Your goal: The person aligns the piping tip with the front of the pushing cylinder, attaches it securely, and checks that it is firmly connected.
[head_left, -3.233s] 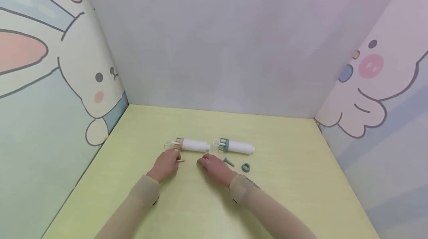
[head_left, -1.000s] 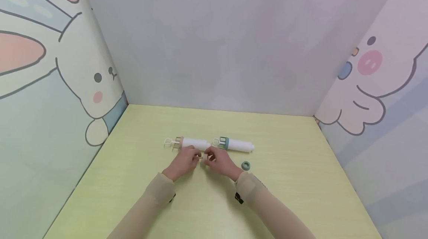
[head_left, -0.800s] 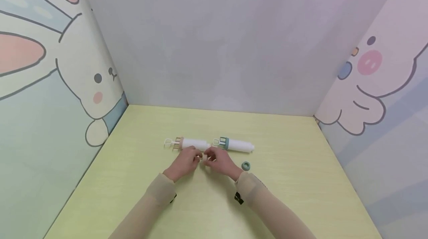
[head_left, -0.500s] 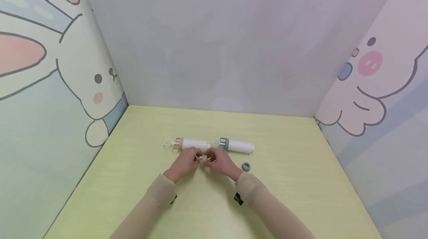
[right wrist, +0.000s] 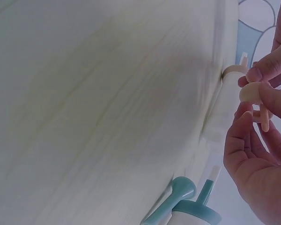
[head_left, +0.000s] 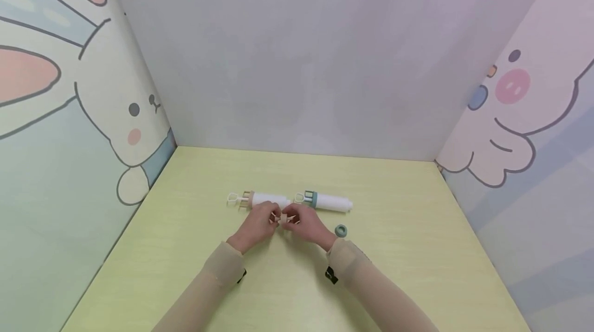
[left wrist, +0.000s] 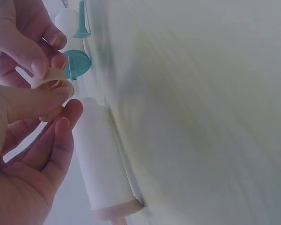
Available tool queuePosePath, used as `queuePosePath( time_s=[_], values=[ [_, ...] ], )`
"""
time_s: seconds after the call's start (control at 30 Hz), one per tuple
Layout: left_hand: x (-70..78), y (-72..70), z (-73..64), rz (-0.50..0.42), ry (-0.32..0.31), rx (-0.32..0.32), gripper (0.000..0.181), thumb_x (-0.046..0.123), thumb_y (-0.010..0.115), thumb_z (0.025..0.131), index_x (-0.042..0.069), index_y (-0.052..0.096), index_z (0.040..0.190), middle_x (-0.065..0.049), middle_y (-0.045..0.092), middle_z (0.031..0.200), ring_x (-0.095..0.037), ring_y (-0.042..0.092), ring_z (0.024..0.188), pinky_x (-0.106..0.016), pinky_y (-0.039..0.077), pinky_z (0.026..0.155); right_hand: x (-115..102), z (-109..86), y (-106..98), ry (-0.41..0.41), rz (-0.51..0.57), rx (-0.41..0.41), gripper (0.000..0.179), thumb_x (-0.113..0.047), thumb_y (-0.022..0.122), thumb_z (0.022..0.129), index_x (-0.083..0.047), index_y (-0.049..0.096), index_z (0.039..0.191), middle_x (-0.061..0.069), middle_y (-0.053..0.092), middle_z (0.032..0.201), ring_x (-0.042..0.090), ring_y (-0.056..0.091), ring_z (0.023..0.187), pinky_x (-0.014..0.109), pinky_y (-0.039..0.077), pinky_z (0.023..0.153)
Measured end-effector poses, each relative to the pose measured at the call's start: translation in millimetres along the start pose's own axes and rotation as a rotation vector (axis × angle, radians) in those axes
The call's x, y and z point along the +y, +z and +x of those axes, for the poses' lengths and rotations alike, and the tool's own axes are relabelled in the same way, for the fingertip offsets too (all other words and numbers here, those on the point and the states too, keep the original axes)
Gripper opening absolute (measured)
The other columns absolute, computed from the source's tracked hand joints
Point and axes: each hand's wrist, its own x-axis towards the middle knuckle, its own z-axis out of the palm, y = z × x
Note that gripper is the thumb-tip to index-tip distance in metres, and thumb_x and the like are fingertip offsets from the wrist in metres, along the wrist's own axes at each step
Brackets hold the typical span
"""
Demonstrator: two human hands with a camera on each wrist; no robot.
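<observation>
In the head view my left hand (head_left: 257, 221) and right hand (head_left: 303, 222) meet over the table in front of the peach-collared syringe (head_left: 270, 199). Between their fingertips are a small peach ring cap (right wrist: 250, 93) and a slim peach nozzle (right wrist: 264, 118). My right thumb and fingers pinch the ring cap, which shows its open side in the left wrist view. My left thumb and fingers pinch the nozzle; its flared end is partly hidden by fingers. Nozzle and ring cap sit close together; how far one enters the other I cannot tell.
A teal-collared syringe (head_left: 331, 202) lies right of the peach one. In front of it is a teal ring cap (head_left: 341, 230). A teal nozzle (right wrist: 178, 194) shows in the right wrist view, hidden in the head view. Walls surround the yellow table (head_left: 394, 249) at back and sides.
Since the oldest frame both hands have come together, the left moving right with the nozzle, and the right now holds the ring cap. Lately the pieces have only shifted slightly between the fingertips.
</observation>
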Motion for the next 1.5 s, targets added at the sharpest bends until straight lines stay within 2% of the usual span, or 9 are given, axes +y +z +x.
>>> queuePosePath(
  time_s=[0.1, 0.23, 0.37, 0.77, 0.97, 1.2, 1.37, 1.5],
  values=[
    [0.2, 1.6, 0.7, -0.032, -0.025, 0.005, 0.025, -0.010, 0.074, 0.071, 0.008, 0.060, 0.081, -0.001, 0.059, 0.078, -0.014, 0.062, 0.073, -0.024, 0.050, 0.064, 0.0, -0.4, -0.8, -0.004, 0.004, 0.005, 0.024, -0.012, 0.072, 0.085, -0.010, 0.066, 0.108, 0.000, 0.066, 0.102, 0.011, 0.062, 0.085, 0.025, 0.050, 0.073],
    [-1.1, 4.1, 1.1, -0.032, -0.036, 0.036, 0.026, -0.007, 0.074, 0.072, 0.011, 0.057, 0.081, 0.003, 0.061, 0.076, -0.011, 0.061, 0.071, -0.024, 0.050, 0.063, -1.5, -0.7, -2.6, -0.003, 0.020, 0.001, 0.024, -0.012, 0.072, 0.085, -0.010, 0.066, 0.108, -0.001, 0.066, 0.102, 0.012, 0.063, 0.088, 0.025, 0.050, 0.074],
    [-0.6, 4.4, 0.8, -0.054, -0.038, 0.053, 0.026, -0.008, 0.073, 0.071, 0.011, 0.057, 0.079, 0.001, 0.061, 0.073, -0.012, 0.060, 0.069, -0.026, 0.049, 0.062, -0.8, -0.4, -3.7, -0.008, 0.025, 0.002, 0.023, -0.012, 0.073, 0.084, -0.011, 0.067, 0.106, -0.002, 0.066, 0.102, 0.012, 0.062, 0.090, 0.026, 0.050, 0.074],
    [0.0, 5.6, 2.4, -0.078, -0.048, 0.033, 0.020, -0.007, 0.069, 0.068, 0.011, 0.061, 0.072, -0.001, 0.063, 0.071, -0.017, 0.060, 0.066, -0.026, 0.048, 0.058, -0.2, -2.4, -5.8, -0.021, 0.066, 0.002, 0.023, -0.010, 0.071, 0.085, -0.007, 0.066, 0.107, 0.002, 0.067, 0.102, 0.016, 0.064, 0.089, 0.028, 0.050, 0.073],
    [0.9, 6.1, 1.7, -0.103, -0.028, 0.035, 0.019, -0.008, 0.068, 0.070, 0.009, 0.066, 0.076, 0.001, 0.065, 0.074, -0.013, 0.062, 0.067, -0.026, 0.051, 0.061, -2.0, -2.7, -7.1, -0.009, 0.073, 0.008, 0.023, -0.011, 0.070, 0.086, -0.007, 0.066, 0.109, 0.001, 0.066, 0.104, 0.015, 0.063, 0.091, 0.027, 0.050, 0.074],
    [1.4, 6.0, 0.7, -0.034, 0.010, 0.044, 0.015, -0.004, 0.065, 0.077, 0.009, 0.070, 0.082, 0.003, 0.065, 0.079, -0.007, 0.057, 0.068, -0.024, 0.048, 0.063, -2.5, -1.9, -8.2, -0.012, 0.070, 0.018, 0.022, -0.015, 0.070, 0.087, -0.009, 0.066, 0.108, 0.000, 0.066, 0.103, 0.013, 0.062, 0.087, 0.027, 0.050, 0.073],
    [2.5, 7.1, 1.0, -0.004, 0.046, 0.068, 0.013, -0.001, 0.067, 0.081, 0.011, 0.072, 0.081, 0.006, 0.063, 0.076, -0.008, 0.055, 0.067, -0.024, 0.048, 0.062, -4.7, -2.7, -8.5, -0.007, 0.069, 0.019, 0.024, -0.016, 0.070, 0.088, -0.009, 0.066, 0.111, 0.000, 0.066, 0.105, 0.013, 0.062, 0.090, 0.028, 0.049, 0.074],
    [2.9, 6.6, 1.3, 0.010, 0.043, 0.063, 0.013, 0.001, 0.067, 0.082, 0.012, 0.073, 0.080, 0.008, 0.060, 0.075, -0.008, 0.053, 0.065, -0.024, 0.046, 0.060, -3.3, -3.0, -7.5, -0.015, 0.082, 0.023, 0.026, -0.016, 0.070, 0.087, -0.008, 0.067, 0.111, 0.000, 0.066, 0.106, 0.013, 0.062, 0.094, 0.028, 0.049, 0.076]
  ],
)
